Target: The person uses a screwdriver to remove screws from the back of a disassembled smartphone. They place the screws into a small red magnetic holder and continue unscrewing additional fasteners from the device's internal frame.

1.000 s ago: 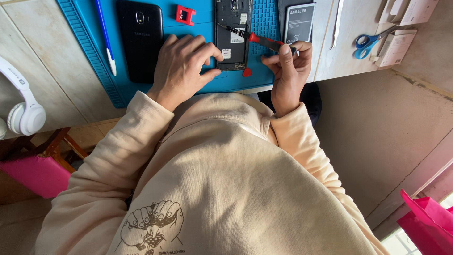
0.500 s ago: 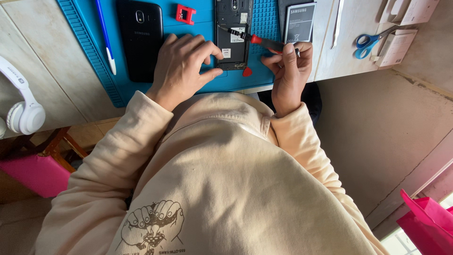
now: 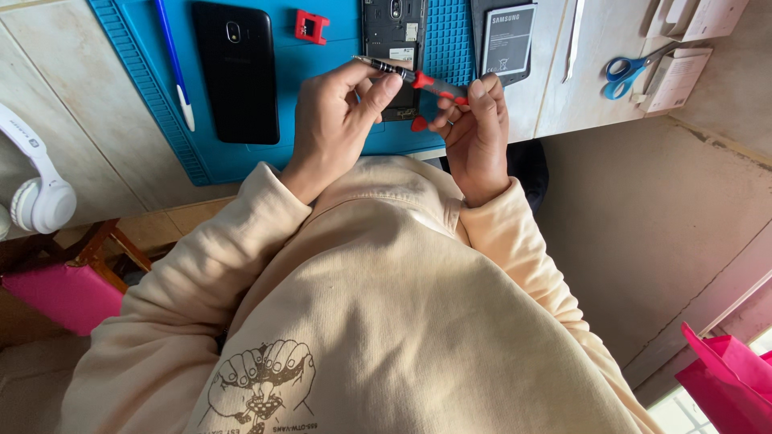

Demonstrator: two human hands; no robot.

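Note:
A small screwdriver (image 3: 414, 78) with a red handle and a black shaft is held level between both hands, just above the near edge of a blue work mat (image 3: 161, 120). My left hand (image 3: 338, 120) pinches the black shaft end with thumb and fingers. My right hand (image 3: 474, 128) grips the red handle end. Behind the hands lies an opened dark phone (image 3: 394, 32) with its back off, partly hidden by my fingers. Neither hand touches it.
On the mat lie a black phone back (image 3: 237, 68), a blue pen (image 3: 173, 60) and a small red tool (image 3: 310, 26). A battery (image 3: 507, 40), a metal pry tool (image 3: 572, 40) and blue scissors (image 3: 635, 68) lie to the right. White headphones (image 3: 36, 177) sit far left.
My left hand has lifted off the opened phone and taken the screwdriver's shaft. My right hand has drawn the screwdriver back from the phone toward me.

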